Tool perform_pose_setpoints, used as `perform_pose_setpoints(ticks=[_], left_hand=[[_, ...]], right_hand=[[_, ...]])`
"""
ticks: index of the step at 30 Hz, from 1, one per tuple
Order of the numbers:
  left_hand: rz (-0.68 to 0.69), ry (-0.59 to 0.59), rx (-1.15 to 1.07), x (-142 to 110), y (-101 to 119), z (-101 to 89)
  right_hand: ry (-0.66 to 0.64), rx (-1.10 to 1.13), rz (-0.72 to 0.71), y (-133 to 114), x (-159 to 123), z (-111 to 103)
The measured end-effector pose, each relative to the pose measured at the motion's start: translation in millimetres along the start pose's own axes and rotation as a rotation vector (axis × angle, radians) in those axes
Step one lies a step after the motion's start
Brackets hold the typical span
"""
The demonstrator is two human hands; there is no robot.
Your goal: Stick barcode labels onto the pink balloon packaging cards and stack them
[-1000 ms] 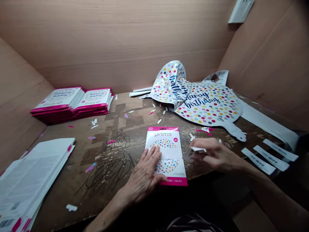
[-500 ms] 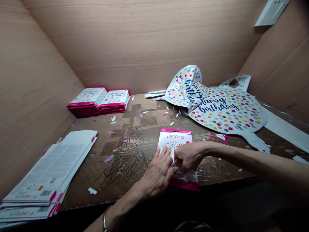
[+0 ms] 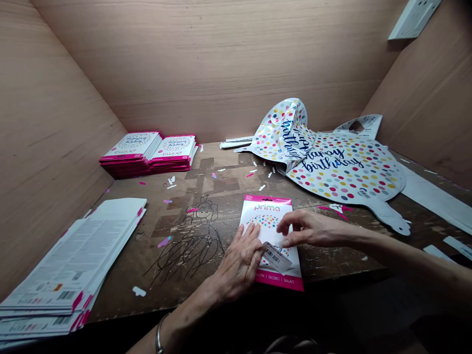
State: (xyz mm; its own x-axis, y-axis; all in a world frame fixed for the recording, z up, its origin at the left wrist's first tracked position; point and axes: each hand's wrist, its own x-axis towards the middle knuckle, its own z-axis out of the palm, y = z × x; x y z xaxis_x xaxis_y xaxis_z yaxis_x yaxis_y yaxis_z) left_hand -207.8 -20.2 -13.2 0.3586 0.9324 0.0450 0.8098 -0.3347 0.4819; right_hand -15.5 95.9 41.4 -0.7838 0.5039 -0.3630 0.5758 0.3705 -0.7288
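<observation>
A white and pink "prima" balloon packet (image 3: 258, 198) lies on the table in front of me. My left hand (image 3: 238, 263) rests on its left side, fingers stretched flat over the printed dots. A small piece with a printed barcode (image 3: 277, 257) lies slantwise across the packet's lower half, partly under my left thumb; whether it is a label or a folded balloon tail I cannot tell. Just above the packet's right side hovers my right hand (image 3: 304, 228), its fingers curved and apart from the thumb, with nothing visible between them.
Flat "happy birthday" balloons (image 3: 346, 169) spread over the back right. Two stacks of finished-looking packets (image 3: 138, 145) stand at the back left, and flat printed sleeves (image 3: 66, 265) pile at the front left. Paper scraps (image 3: 139, 291) dot the wooden table (image 3: 236, 184); wooden walls surround it.
My right hand has lifted from its fist on the packet and its fingers have parted. The barcode piece now shows plainly. My left hand has stayed in place.
</observation>
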Motion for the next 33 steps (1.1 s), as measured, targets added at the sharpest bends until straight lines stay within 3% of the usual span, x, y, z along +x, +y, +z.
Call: perform_pose_setpoints(ticks=[3,6,9,12,15,16,18,19,21,24,26,33], left_hand=[[-0.011,-0.002,-0.005,-0.2,0.1,0.5],[-0.012,-0.020,-0.010,-0.9,0.0,-1.1],[0.001,-0.044,-0.005,-0.2,-0.8,-2.6],[0.005,-0.063,0.003,2.0,-0.7,-3.0],[-0.017,-0.095,0.007,4.1,2.4,-3.9],[-0.025,-0.102,0.009,4.5,3.8,-4.4],[-0.027,-0.112,0.013,4.9,5.9,-5.2],[-0.024,-0.110,0.013,4.8,6.4,-5.2],[-0.020,-0.101,0.006,4.3,5.5,-3.8],[-0.015,-0.061,-0.020,2.9,1.6,0.3],[-0.006,-0.039,-0.040,1.8,-0.4,2.7],[-0.030,-0.016,-0.096,-2.1,0.0,2.8]], right_hand=[[0.089,0.232,0.010,9.5,-7.8,21.2],[0.149,0.267,-0.004,10.5,-9.4,48.1],[0.316,0.129,-0.032,9.0,-11.9,70.6],[0.552,-0.139,-0.228,11.2,-21.2,85.8],[0.773,-0.234,-0.473,15.1,-36.6,87.3],[0.831,-0.188,-0.487,15.7,-41.8,82.9],[0.890,-0.085,-0.375,15.3,-49.2,66.6],[0.868,-0.055,-0.277,14.4,-50.4,55.7],[0.706,-0.051,-0.096,11.5,-46.2,32.9],[0.348,-0.128,0.014,6.0,-24.8,8.3],[0.195,-0.204,0.057,1.9,-6.0,2.2],[0.057,-0.453,0.124,-4.7,27.6,6.7]])
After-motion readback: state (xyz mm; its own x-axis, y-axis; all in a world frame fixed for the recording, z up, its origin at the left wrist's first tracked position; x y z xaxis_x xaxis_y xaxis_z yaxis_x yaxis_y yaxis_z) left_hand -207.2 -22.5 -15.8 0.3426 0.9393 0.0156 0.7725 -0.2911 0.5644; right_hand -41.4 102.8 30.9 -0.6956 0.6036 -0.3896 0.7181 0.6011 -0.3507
